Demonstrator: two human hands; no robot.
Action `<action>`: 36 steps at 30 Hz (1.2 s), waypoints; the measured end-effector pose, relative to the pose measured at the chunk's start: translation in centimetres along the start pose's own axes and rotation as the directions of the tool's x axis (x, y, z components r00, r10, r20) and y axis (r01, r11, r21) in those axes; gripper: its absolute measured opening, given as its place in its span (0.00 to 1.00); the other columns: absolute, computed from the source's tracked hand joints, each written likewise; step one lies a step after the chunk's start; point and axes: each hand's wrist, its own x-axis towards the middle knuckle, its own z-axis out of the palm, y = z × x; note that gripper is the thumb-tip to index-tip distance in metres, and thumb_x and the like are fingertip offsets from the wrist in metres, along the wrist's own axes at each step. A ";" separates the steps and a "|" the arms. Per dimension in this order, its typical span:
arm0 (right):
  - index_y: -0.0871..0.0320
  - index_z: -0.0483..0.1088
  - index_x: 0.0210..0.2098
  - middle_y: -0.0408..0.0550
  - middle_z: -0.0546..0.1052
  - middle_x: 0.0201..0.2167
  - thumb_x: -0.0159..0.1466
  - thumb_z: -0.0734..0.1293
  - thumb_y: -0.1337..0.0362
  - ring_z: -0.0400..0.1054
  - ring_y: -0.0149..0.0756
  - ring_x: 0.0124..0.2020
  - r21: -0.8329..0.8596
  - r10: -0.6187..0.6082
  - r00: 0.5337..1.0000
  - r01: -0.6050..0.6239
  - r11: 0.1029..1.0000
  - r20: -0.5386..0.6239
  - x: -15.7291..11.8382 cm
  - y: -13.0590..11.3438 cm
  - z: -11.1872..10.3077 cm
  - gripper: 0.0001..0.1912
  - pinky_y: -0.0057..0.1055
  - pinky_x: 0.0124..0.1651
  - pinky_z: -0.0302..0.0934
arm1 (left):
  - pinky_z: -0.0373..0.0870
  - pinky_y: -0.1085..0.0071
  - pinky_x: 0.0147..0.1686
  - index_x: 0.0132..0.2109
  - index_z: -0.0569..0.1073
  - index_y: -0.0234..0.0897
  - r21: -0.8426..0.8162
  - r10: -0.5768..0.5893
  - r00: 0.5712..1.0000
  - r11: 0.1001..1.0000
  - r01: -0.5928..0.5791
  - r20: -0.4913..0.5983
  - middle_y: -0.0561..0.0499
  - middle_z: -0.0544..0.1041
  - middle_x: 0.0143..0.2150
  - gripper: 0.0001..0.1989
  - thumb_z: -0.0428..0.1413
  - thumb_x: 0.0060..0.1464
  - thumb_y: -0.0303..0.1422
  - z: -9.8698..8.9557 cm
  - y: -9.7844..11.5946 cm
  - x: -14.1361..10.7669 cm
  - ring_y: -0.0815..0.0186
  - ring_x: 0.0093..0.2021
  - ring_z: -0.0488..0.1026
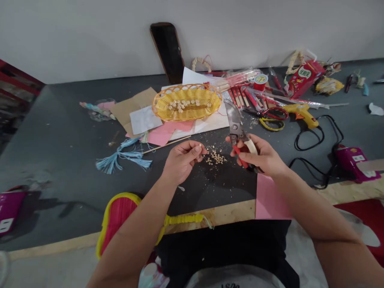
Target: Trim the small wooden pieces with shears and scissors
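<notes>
My right hand (264,154) is wrapped round a pair of hand shears (235,126) with one red and one whitish handle, blades pointing up and away from me. To its left, my left hand (186,158) has thumb and forefinger pinched together. A tiny pale bit shows at the fingertips, too small to name. Between the hands lies a pile of small pale cut pieces (216,156) with crumbs scattered round it. Beyond them a yellow woven basket (187,114) holds several pale flower-like pieces.
A phone (168,52) leans against the wall. Blue tassels (123,156) and a thin stick lie left. Scissors (271,124), a yellow glue gun (301,114) with its black cord, and a purple box (357,162) are at right. Pink paper (271,198) overhangs the wooden front edge.
</notes>
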 end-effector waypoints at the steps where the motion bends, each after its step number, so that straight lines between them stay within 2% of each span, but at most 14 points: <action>1: 0.53 0.65 0.40 0.52 0.76 0.51 0.62 0.67 0.64 0.75 0.40 0.43 -0.160 -0.078 0.997 0.073 0.984 -0.024 0.0 0.1 0.0 0.08 0.35 0.38 0.71 | 0.64 0.77 0.24 0.29 0.80 0.34 0.014 0.007 1.000 1.000 -0.007 -0.010 0.49 0.79 0.25 0.14 0.73 0.37 0.37 0.0 0.0 0.0 0.74 0.22 0.67; 2: 0.54 0.66 0.40 0.53 0.77 0.50 0.62 0.65 0.67 0.75 0.42 0.47 -0.334 -0.169 0.985 0.148 0.931 -0.033 0.0 0.3 -0.1 0.06 0.37 0.42 0.71 | 0.64 0.77 0.24 0.29 0.80 0.34 0.028 0.013 1.000 1.000 -0.013 -0.021 0.49 0.79 0.25 0.15 0.73 0.37 0.38 -0.1 -0.1 0.0 0.74 0.22 0.67; 4: 0.55 0.67 0.39 0.56 0.75 0.54 0.61 0.62 0.73 0.70 0.47 0.57 -0.625 -0.323 0.946 0.261 0.735 0.016 0.0 0.8 -0.1 0.09 0.43 0.53 0.68 | 0.64 0.76 0.25 0.30 0.81 0.35 0.058 0.030 0.999 0.998 -0.028 -0.041 0.49 0.79 0.26 0.15 0.73 0.37 0.40 -0.2 -0.1 0.1 0.73 0.23 0.68; 5: 0.56 0.67 0.40 0.59 0.73 0.57 0.60 0.61 0.75 0.67 0.49 0.60 -0.715 -0.364 0.929 0.297 0.633 0.064 0.0 1.0 -0.1 0.11 0.46 0.56 0.66 | 0.64 0.76 0.25 0.30 0.81 0.35 0.072 0.040 0.998 0.997 -0.037 -0.048 0.49 0.79 0.26 0.16 0.73 0.37 0.40 -0.3 -0.1 0.1 0.73 0.24 0.68; 7: 0.57 0.67 0.43 0.65 0.65 0.65 0.58 0.60 0.76 0.65 0.52 0.62 -0.808 -0.366 0.919 0.327 0.491 0.150 0.0 1.4 -0.1 0.15 0.49 0.56 0.65 | 0.64 0.76 0.25 0.30 0.81 0.35 0.098 0.063 0.996 0.994 -0.057 -0.058 0.49 0.78 0.26 0.16 0.73 0.37 0.40 -0.4 -0.2 0.2 0.72 0.24 0.68; 9: 0.59 0.65 0.46 0.68 0.57 0.69 0.57 0.59 0.77 0.66 0.52 0.61 -0.843 -0.323 0.925 0.330 0.425 0.200 -0.1 1.7 0.0 0.18 0.50 0.55 0.66 | 0.63 0.75 0.25 0.31 0.81 0.35 0.129 0.090 0.994 0.988 -0.080 -0.069 0.49 0.78 0.26 0.16 0.72 0.38 0.41 -0.6 -0.3 0.3 0.72 0.24 0.68; 14: 0.61 0.64 0.48 0.72 0.50 0.71 0.59 0.57 0.76 0.67 0.54 0.58 -0.890 -0.238 0.936 0.328 0.318 0.260 -0.3 1.5 0.7 0.18 0.49 0.48 0.68 | 0.62 0.74 0.26 0.32 0.80 0.35 0.204 0.167 0.984 0.967 -0.152 -0.060 0.49 0.78 0.27 0.15 0.69 0.44 0.42 -1.1 -0.6 0.4 0.71 0.25 0.66; 17: 0.61 0.64 0.48 0.71 0.49 0.71 0.62 0.56 0.75 0.69 0.55 0.55 -0.925 -0.191 0.947 0.299 0.236 0.257 -0.5 1.2 1.3 0.16 0.49 0.44 0.68 | 0.62 0.73 0.28 0.31 0.79 0.35 0.255 0.201 0.979 0.949 -0.186 -0.032 0.50 0.77 0.27 0.14 0.68 0.48 0.42 -1.3 -0.6 0.3 0.71 0.26 0.66; 19: 0.60 0.64 0.49 0.69 0.50 0.71 0.62 0.57 0.75 0.69 0.55 0.55 -0.935 -0.187 0.952 0.280 0.216 0.242 -0.5 1.1 1.6 0.16 0.49 0.44 0.67 | 0.62 0.73 0.29 0.31 0.79 0.35 0.281 0.213 0.977 0.939 -0.200 -0.017 0.50 0.77 0.27 0.14 0.67 0.49 0.43 -1.3 -0.6 0.3 0.70 0.26 0.66; 22: 0.60 0.66 0.49 0.67 0.54 0.70 0.63 0.59 0.74 0.67 0.55 0.57 -0.932 -0.218 0.954 0.260 0.253 0.207 -0.5 1.1 1.7 0.15 0.50 0.48 0.66 | 0.61 0.73 0.29 0.31 0.78 0.35 0.284 0.207 0.978 0.938 -0.197 -0.007 0.51 0.76 0.26 0.15 0.67 0.49 0.44 -1.2 -0.6 0.3 0.70 0.26 0.65; 26: 0.59 0.68 0.40 0.63 0.64 0.64 0.61 0.61 0.73 0.66 0.53 0.57 -0.877 -0.263 0.943 0.297 0.378 0.206 -0.2 1.7 1.4 0.08 0.49 0.53 0.64 | 0.61 0.73 0.29 0.30 0.76 0.35 0.284 0.205 0.979 0.938 -0.197 0.002 0.51 0.76 0.27 0.16 0.66 0.49 0.45 -1.1 -0.7 0.4 0.70 0.26 0.64; 29: 0.59 0.68 0.40 0.62 0.66 0.62 0.59 0.61 0.75 0.66 0.51 0.57 -0.864 -0.225 0.946 0.307 0.399 0.232 -0.1 1.9 1.2 0.11 0.47 0.53 0.64 | 0.61 0.72 0.29 0.30 0.76 0.35 0.295 0.204 0.979 0.935 -0.197 0.006 0.50 0.77 0.27 0.16 0.66 0.49 0.45 -1.1 -0.7 0.3 0.70 0.26 0.64; 32: 0.61 0.67 0.48 0.65 0.58 0.68 0.58 0.60 0.75 0.66 0.53 0.57 -0.911 -0.163 0.957 0.279 0.303 0.239 -0.3 1.6 1.5 0.18 0.48 0.49 0.65 | 0.61 0.72 0.29 0.31 0.78 0.36 0.299 0.216 0.976 0.930 -0.211 0.018 0.50 0.76 0.27 0.15 0.65 0.51 0.44 -1.2 -0.8 0.2 0.69 0.26 0.64; 36: 0.62 0.66 0.51 0.67 0.53 0.70 0.60 0.60 0.73 0.66 0.54 0.55 -0.958 -0.165 0.962 0.244 0.150 0.219 -0.5 1.0 1.9 0.19 0.49 0.48 0.63 | 0.60 0.72 0.30 0.31 0.79 0.37 0.292 0.247 0.969 0.925 -0.244 0.030 0.53 0.73 0.25 0.13 0.65 0.52 0.43 -1.4 -0.9 0.3 0.70 0.27 0.65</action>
